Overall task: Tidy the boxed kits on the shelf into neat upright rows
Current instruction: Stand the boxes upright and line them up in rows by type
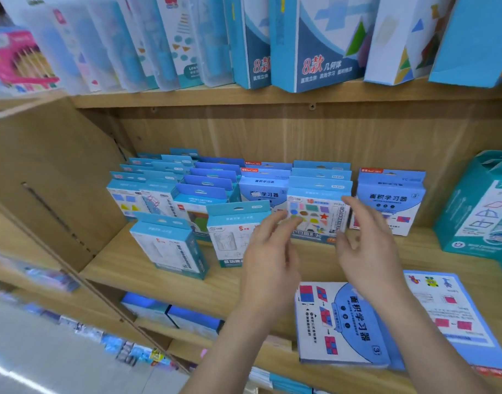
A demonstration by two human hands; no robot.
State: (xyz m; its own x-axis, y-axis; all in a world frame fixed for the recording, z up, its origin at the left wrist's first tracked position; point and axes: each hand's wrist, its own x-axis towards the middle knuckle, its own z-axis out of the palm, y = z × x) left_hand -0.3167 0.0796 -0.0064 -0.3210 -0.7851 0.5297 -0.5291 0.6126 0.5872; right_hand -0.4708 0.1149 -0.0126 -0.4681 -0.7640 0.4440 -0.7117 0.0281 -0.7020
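Cardboard kit (319, 214) looks light, stiff, slightly slick, so grip its side edges; left hand (268, 251) and right hand (366, 243) flank it, both spread, holding nothing.

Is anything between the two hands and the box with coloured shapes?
Nothing visible does. The left hand and right hand are open at either side of the coloured-shapes box, with no other kit in front of it. The flat box lies nearer the person, under the right forearm, not in the path.
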